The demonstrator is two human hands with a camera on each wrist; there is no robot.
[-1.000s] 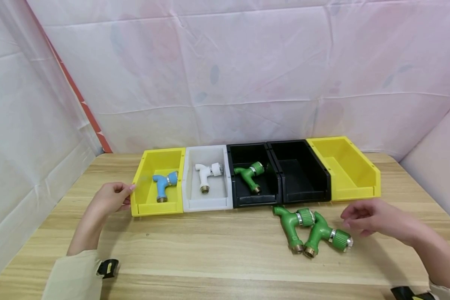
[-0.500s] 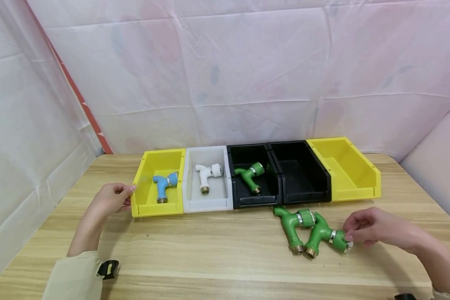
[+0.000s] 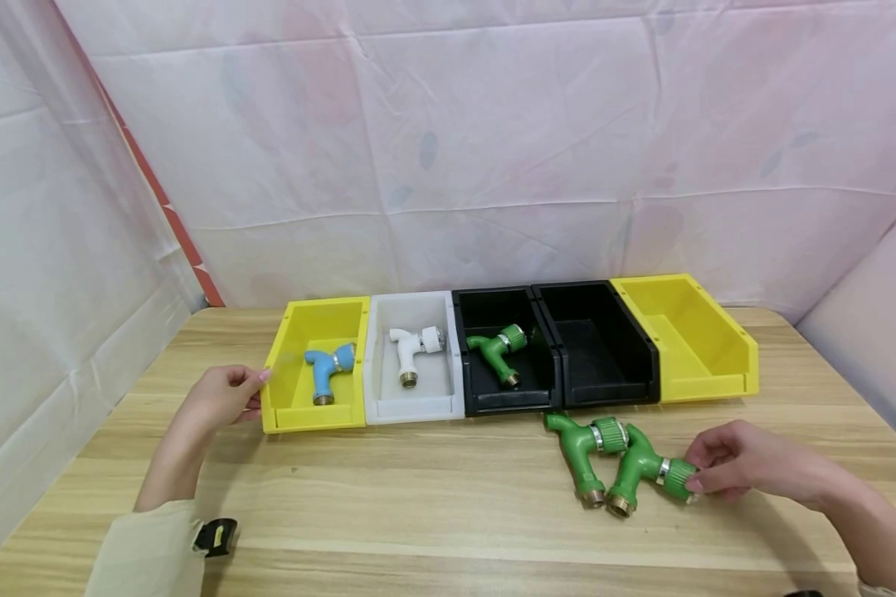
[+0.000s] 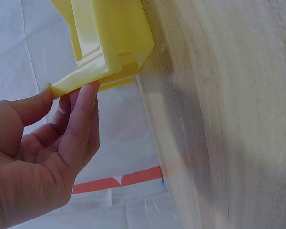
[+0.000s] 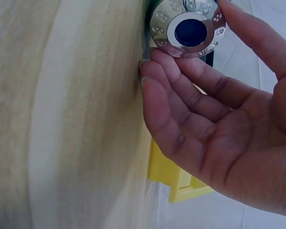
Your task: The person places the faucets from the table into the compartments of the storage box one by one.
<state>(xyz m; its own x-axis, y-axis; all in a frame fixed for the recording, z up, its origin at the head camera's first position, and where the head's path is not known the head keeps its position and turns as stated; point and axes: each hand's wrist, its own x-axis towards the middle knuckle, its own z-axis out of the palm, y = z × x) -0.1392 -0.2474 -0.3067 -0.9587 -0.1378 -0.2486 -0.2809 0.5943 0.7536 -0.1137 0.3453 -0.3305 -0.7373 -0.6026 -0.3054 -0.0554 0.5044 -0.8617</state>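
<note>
My left hand (image 3: 218, 396) pinches the side wall of the leftmost yellow bin (image 3: 278, 383) between thumb and fingers; the left wrist view shows this grip on the bin's edge (image 4: 81, 78). On the table, my right hand (image 3: 757, 464) grips the ribbed knob of a green tap (image 3: 638, 466), thumb on one side and fingers on the other. The knob's chrome end (image 5: 188, 31) faces the right wrist camera. Touching that tap, a second green tap (image 3: 578, 454) lies to its left. A blue tap (image 3: 323, 375) lies in the left yellow bin.
A white bin (image 3: 414, 408) holds a white tap (image 3: 409, 352). Beside it, a black bin (image 3: 511, 402) contains a green tap (image 3: 499, 355). Farther right stand another black bin (image 3: 612, 394) and a yellow bin (image 3: 705, 385), with a curtain (image 3: 493, 149) behind the row.
My right hand has moved slightly left and down onto the knob of the right-hand green tap and taken hold of it. My left hand stays on the yellow bin.
</note>
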